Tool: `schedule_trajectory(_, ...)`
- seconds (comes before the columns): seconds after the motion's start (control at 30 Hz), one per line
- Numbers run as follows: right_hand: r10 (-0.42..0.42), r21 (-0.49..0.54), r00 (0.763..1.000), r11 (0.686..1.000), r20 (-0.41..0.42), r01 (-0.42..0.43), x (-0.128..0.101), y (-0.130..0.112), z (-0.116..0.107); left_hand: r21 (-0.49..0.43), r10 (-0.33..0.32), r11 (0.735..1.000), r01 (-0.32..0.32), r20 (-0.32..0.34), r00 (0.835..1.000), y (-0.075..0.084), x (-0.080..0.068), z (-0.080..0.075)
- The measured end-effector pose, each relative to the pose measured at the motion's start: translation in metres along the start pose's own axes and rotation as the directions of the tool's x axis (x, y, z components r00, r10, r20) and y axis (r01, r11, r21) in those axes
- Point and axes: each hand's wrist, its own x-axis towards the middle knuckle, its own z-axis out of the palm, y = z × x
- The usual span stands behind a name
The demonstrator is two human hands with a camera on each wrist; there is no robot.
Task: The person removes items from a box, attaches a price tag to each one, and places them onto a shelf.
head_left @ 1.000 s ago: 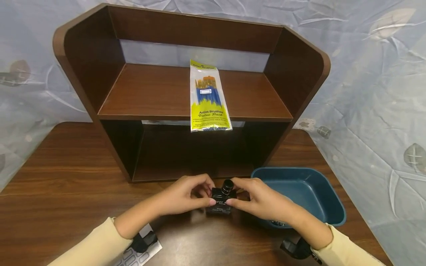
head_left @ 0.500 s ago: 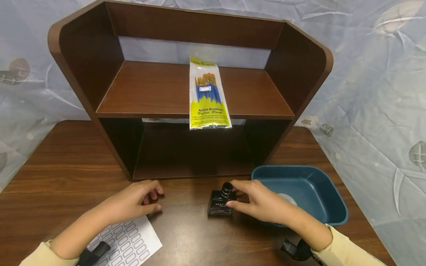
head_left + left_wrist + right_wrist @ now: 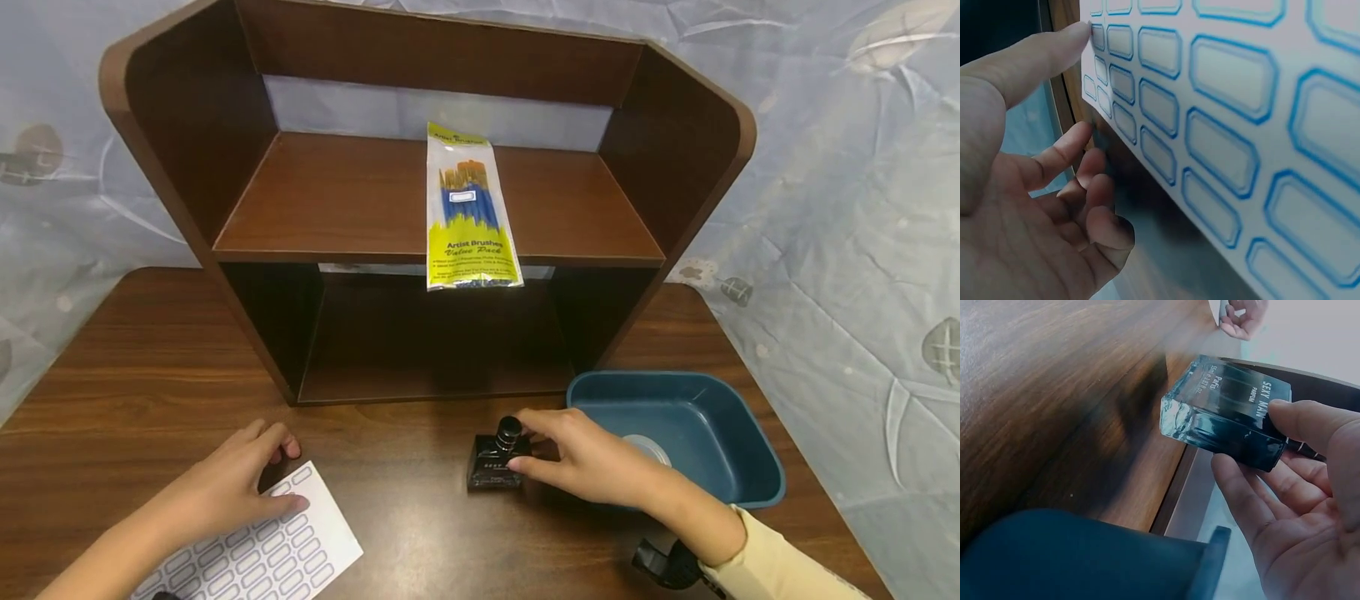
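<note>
My right hand point(image 3: 592, 457) pinches a dark glass perfume bottle point(image 3: 491, 463) with a round black cap between thumb and fingers. In the right wrist view the perfume bottle point(image 3: 1229, 409) shows pale lettering and a clear thick base. My left hand point(image 3: 225, 483) is over a white sheet of blue-bordered label stickers point(image 3: 300, 550) at the front left. In the left wrist view the thumb of my left hand point(image 3: 1029, 181) lies at the label sheet's edge point(image 3: 1166, 119), while the other fingers are loosely bent below it. Whether the thumb presses the paper I cannot tell.
A brown wooden two-tier shelf point(image 3: 375, 196) stands at the back of the table point(image 3: 427, 533). A pack of artist brushes point(image 3: 472, 221) with one label on it overhangs its upper board. A blue plastic basin point(image 3: 720, 442) sits at the right, with a clear round object point(image 3: 648, 448) inside.
My left hand has let go of the perfume bottle and moved left and down to the label sheet. The right hand has kept its hold on the bottle at nearly the same spot.
</note>
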Motion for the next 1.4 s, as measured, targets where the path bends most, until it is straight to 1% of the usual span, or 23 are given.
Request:
schedule_trajectory(0.1,-0.013,-0.005,1.000,1.000,-0.006,0.012,0.000,0.000,0.002,0.012,-0.006,1.000,0.006,-0.003,1.000,-0.001,-0.003,0.002)
schedule_trajectory(0.23,-0.013,-0.013,1.000,1.000,-0.003,0.013,0.000,-0.001,0.004,0.020,0.006,1.000,-0.006,-0.016,1.000,-0.001,-0.005,0.004)
schedule_trajectory(0.4,-0.016,-0.050,1.000,0.999,-0.013,0.015,0.000,-0.002,0.006,0.003,0.006,1.000,-0.006,-0.023,1.000,-0.003,-0.005,0.005)
schedule_trajectory(0.5,-0.013,-0.065,1.000,0.998,-0.018,0.012,0.000,-0.001,0.007,-0.011,0.027,1.000,-0.027,-0.036,0.999,-0.005,-0.005,0.007)
schedule_trajectory(0.6,-0.006,-0.066,1.000,0.998,-0.019,0.005,0.000,0.000,0.008,-0.032,0.055,0.998,-0.057,-0.067,0.996,-0.006,-0.004,0.009)
schedule_trajectory(0.7,-0.011,-0.066,1.000,0.998,-0.025,0.009,0.000,0.000,0.009,-0.057,0.068,0.996,-0.073,-0.083,0.994,-0.007,-0.003,0.009)
schedule_trajectory(0.9,0.000,-0.068,1.000,0.998,-0.025,-0.002,0.001,0.002,0.011,-0.095,0.052,0.994,-0.058,-0.058,0.997,-0.007,-0.004,0.008)
schedule_trajectory(1.1,0.003,-0.073,1.000,0.997,-0.024,-0.005,0.001,0.003,0.013,-0.108,0.061,0.992,-0.069,-0.068,0.996,-0.007,-0.004,0.007)
schedule_trajectory(1.27,-0.003,-0.089,1.000,0.996,-0.027,0.001,0.001,0.003,0.014,-0.137,0.028,0.990,-0.037,-0.061,0.998,-0.007,-0.004,0.007)
schedule_trajectory(1.4,0.002,-0.094,1.000,0.996,-0.029,-0.005,0.001,0.003,0.014,-0.127,0.006,0.992,-0.014,-0.065,0.998,-0.006,-0.004,0.008)
